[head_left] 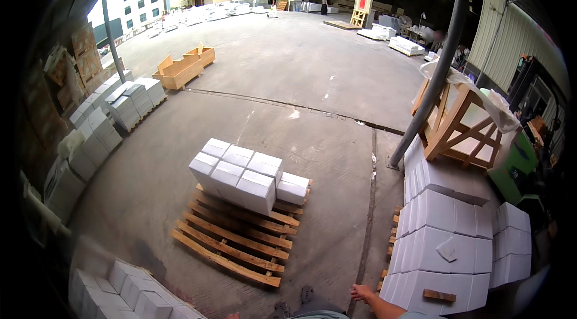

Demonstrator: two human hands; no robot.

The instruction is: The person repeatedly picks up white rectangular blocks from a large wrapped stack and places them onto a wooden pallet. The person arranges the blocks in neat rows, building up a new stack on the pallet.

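Note:
My right hand (362,293) reaches in from the lower edge, fingers loosely apart with nothing in them, beside the stacked white boxes (439,247) on the right. Of my left hand (233,316) only a sliver shows at the lower edge, its fingers mostly cut off. Ahead of me lies a slatted wooden pallet (225,261). A block of white cartons (240,176) stands on its far part, with a lower single carton (293,188) against the right side. The pallet's near slats are bare. Neither hand touches the pallet or its cartons.
More white boxes (135,292) stand at lower left and along the left side (135,103). A small wooden block (439,295) lies on the right stack. A grey post (442,66), slatted crate (463,121) and green machine (517,163) stand right; open wooden bins (178,71) stand farther off.

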